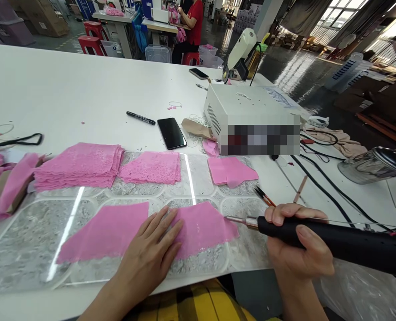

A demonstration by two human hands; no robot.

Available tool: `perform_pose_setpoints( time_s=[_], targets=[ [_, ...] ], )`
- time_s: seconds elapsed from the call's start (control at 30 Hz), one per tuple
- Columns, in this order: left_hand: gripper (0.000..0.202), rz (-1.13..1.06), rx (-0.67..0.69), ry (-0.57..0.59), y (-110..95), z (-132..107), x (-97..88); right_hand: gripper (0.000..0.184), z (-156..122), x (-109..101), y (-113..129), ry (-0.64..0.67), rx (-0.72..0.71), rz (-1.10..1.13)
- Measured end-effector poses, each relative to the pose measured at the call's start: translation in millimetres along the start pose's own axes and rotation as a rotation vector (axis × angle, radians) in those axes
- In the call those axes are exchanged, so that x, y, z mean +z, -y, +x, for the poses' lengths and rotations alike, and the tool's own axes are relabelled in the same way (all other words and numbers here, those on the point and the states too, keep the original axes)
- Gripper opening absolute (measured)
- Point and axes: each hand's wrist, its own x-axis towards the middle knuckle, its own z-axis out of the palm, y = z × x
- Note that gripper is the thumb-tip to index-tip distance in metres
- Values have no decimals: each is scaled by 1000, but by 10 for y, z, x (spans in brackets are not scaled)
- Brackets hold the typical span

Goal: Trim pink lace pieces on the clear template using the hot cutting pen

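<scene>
My left hand (154,252) lies flat, fingers stretched out, with its fingertips on the left side of a pink fabric piece (204,225). Another pink fabric piece (107,232) lies left of it, partly under the same hand. In my right hand (294,249) is a thick black-handled pen-like tool (358,245). Its thin metal tip points left and meets the right edge of the first piece, though I cannot tell whether it presses on it. Behind are a stack of pink lace-edged pieces (79,165), a smaller lace stack (153,167) and plain pink pieces (231,170).
A clear patterned mat (20,236) covers the white table's front (67,98). Behind it lie a phone (171,133), a marker (140,117) and a metal control box (247,98). Black cables (328,189) and a glass jar (361,167) are at right. A person in red (194,22) sits beyond.
</scene>
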Motion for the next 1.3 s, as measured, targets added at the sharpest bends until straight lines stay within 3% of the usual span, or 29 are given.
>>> perform_pose_setpoints(
  time_s=[0.3,0.57,0.8,1.3],
  targets=[
    [36,2,3,-2,4,-9,4,9,-10,61,-36,25,16,3],
    [37,-10,6,-16,22,-11,9,12,51,-81,76,-118,-19,-24],
    [36,-8,13,-5,23,6,6,11,15,-153,157,-178,38,-66],
    [38,-5,7,-2,16,-6,-4,12,-8,-163,125,-78,20,-57]
  ],
)
